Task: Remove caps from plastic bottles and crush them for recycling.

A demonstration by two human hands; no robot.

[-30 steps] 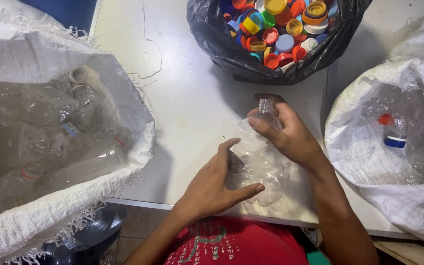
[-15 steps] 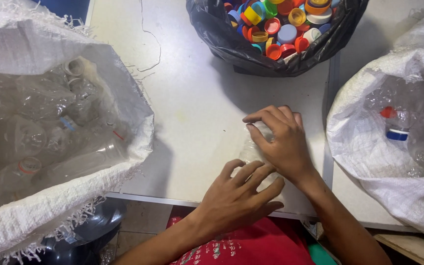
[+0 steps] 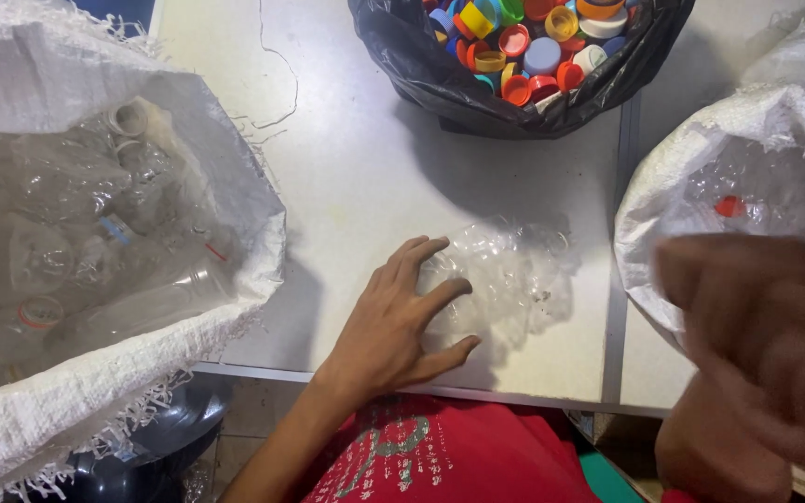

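A flattened clear plastic bottle (image 3: pixel 512 278) lies on the white table (image 3: pixel 347 177) near its front edge. My left hand (image 3: pixel 398 326) rests palm down on the bottle's near end, fingers spread across it. My right hand (image 3: pixel 757 345) is raised close to the camera at the lower right, blurred, and away from the bottle; I cannot make out anything in it.
A white woven sack (image 3: pixel 235 214) full of clear bottles stands at the left. Another white sack (image 3: pixel 682 168) with bottles stands at the right. A black bag (image 3: pixel 421 65) of coloured bottle caps sits at the back of the table.
Both hands pressed the bottle flat on the table. The right hand has since lifted off it and swung right toward the camera. The left hand stays on the bottle.
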